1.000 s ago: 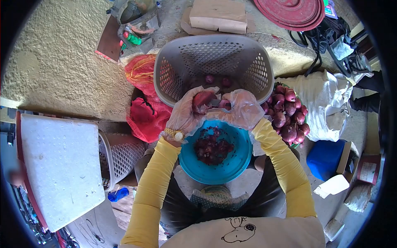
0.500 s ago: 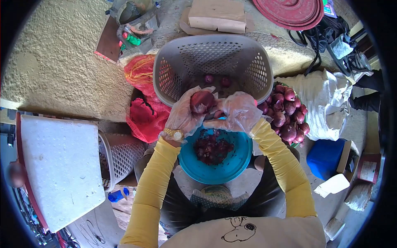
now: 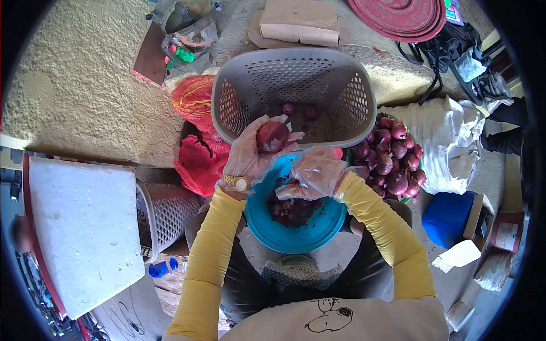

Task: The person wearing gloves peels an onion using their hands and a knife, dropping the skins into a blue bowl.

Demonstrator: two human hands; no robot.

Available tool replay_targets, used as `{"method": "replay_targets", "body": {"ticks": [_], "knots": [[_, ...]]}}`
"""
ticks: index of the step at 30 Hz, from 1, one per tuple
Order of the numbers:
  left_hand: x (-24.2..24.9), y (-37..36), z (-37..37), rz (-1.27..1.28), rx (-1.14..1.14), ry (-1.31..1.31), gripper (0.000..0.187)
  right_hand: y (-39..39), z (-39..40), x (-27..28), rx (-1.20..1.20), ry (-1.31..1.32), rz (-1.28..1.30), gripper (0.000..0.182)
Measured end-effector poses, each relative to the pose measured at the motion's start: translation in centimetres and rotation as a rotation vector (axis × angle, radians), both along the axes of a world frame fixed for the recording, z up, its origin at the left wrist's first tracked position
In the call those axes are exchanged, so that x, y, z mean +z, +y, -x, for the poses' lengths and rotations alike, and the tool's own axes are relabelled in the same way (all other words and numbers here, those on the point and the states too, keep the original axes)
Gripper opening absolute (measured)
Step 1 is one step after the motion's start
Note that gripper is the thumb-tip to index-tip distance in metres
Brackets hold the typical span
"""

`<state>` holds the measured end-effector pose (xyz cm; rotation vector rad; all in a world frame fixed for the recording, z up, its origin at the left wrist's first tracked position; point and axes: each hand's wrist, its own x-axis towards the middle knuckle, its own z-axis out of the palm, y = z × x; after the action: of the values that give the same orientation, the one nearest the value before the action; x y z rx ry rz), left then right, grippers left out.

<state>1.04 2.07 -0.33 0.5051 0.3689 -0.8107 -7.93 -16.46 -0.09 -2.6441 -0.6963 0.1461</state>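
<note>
In my gloved left hand, a red onion rests in the curled palm near the basket's front rim. My right hand, also in a clear plastic glove, is lower and to the right, over the blue basin. Its fingers are curled together; whatever they may hold is hidden. Dark red onion skins lie in the basin. Two onions sit inside the grey-brown perforated basket beyond my hands. To the right, many red onions are heaped in a green-rimmed container.
Left of the basket lies a red mesh sack. A white foam box lid and another perforated basket stand further left. On the right are a white sack and a blue container. A cardboard piece lies behind.
My right hand has come away from the onion and dropped down over the basin. My left hand still holds the onion, now slightly higher and turned palm-up.
</note>
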Motion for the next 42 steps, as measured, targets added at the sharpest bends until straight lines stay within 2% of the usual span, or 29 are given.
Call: {"method": "replay_targets", "body": {"ticks": [2, 4, 5, 6, 7, 8, 9, 10, 11, 13, 14, 16, 17, 19, 23, 25, 26, 28, 29, 31, 35, 37, 40, 41, 42], "knots": [[-0.4, 0.1, 0.1, -0.019, -0.018, -0.005, 0.042, -0.7, -0.7, 1.3, 0.038, 0.029, -0.019, 0.065], [-1.4, 0.1, 0.4, -0.222, -0.059, -0.357, 0.039, -1.1, -1.2, 3.0, 0.076, 0.057, -0.040, 0.067], [-1.9, 0.2, 0.5, -0.222, -0.059, -0.358, 0.039, -1.3, -1.3, 3.3, -0.032, 0.045, -0.101, 0.069], [-1.9, 0.1, 0.6, -0.317, -0.032, -0.494, 0.037, -1.5, -1.4, 3.7, -0.142, 0.035, -0.162, 0.073], [-1.8, 0.0, 0.7, -0.412, -0.006, -0.630, 0.035, -1.8, -1.6, 4.1, -0.143, 0.035, -0.162, 0.073], [-1.7, -0.1, 0.8, -0.411, -0.007, -0.630, 0.035, -2.2, -1.9, 4.6, -0.231, 0.040, -0.126, 0.074], [-1.0, -0.4, 0.9, -0.307, -0.009, -0.510, 0.034, -2.6, -2.0, 4.8, -0.319, 0.044, -0.089, 0.075], [-0.6, -0.6, 1.0, -0.203, -0.012, -0.390, 0.033, -3.2, -1.9, 4.0, -0.363, 0.055, -0.144, 0.079], [-0.9, -0.5, 0.9, -0.202, -0.013, -0.390, 0.033, -3.7, -1.9, 2.6, -0.364, 0.055, -0.143, 0.079], [-1.7, -0.4, 0.6, -0.299, -0.042, -0.540, 0.033, -3.8, -2.2, 1.2, -0.313, -0.200, -0.220, 0.081], [-2.1, -0.4, 0.6, -0.299, -0.042, -0.540, 0.033, -3.9, -2.2, 0.8, -0.312, -0.200, -0.220, 0.081], [-2.1, -0.5, 0.5, -0.511, -0.099, -0.792, 0.032, -3.3, -2.1, 2.1, -0.366, -0.010, -0.193, 0.082], [-2.1, -0.5, 0.5, -0.510, -0.098, -0.792, 0.032, -3.4, -2.1, 2.0, -0.366, -0.011, -0.193, 0.082], [-1.3, -0.5, 0.7, -0.230, -0.082, -0.511, 0.031, -3.5, -2.0, 1.5, -0.365, -0.034, -0.243, 0.084], [-1.5, -0.5, 0.6, -0.241, -0.096, -0.505, 0.031, -3.9, -2.0, 0.9, -0.308, -0.106, -0.214, 0.083], [-0.6, -0.6, 0.5, -0.110, -0.067, -0.189, 0.031, -3.8, -2.0, 1.0, -0.312, -0.102, -0.236, 0.080], [-0.6, -0.6, 0.5, -0.109, -0.067, -0.189, 0.031, -3.8, -2.0, 1.1, -0.311, -0.102, -0.236, 0.080], [-1.0, -0.5, 0.7, -0.152, -0.065, -0.355, 0.030, -3.8, -1.9, 1.4, -0.309, -0.038, -0.138, 0.069], [-1.3, -0.4, 0.7, -0.152, -0.065, -0.355, 0.030, -3.8, -1.9, 1.6, -0.309, -0.037, -0.138, 0.069], [-1.5, -0.4, 0.7, -0.287, -0.089, -0.543, 0.030, -3.7, -2.2, 2.0, -0.278, 0.044, -0.190, 0.071], [0.0, -1.0, 1.1, -0.318, -0.050, -0.439, 0.029, -3.7, -2.0, 1.5, -0.265, 0.001, -0.185, 0.066], [0.8, -0.6, 1.1, -0.115, -0.108, -0.254, 0.029, -3.7, -2.0, 0.9, -0.235, -0.117, -0.187, 0.064], [1.2, -1.0, 1.7, -0.109, -0.039, -0.236, 0.031, -3.6, -2.0, 1.6, -0.264, -0.013, -0.086, 0.055], [-0.6, -1.1, 1.4, -0.110, -0.039, -0.236, 0.031, -3.5, -2.0, 1.7, -0.264, -0.013, -0.086, 0.055], [-3.8, -1.1, 0.8, -0.231, -0.023, -0.376, 0.033, -3.4, -1.9, 1.8, -0.250, -0.031, -0.068, 0.056]]}}
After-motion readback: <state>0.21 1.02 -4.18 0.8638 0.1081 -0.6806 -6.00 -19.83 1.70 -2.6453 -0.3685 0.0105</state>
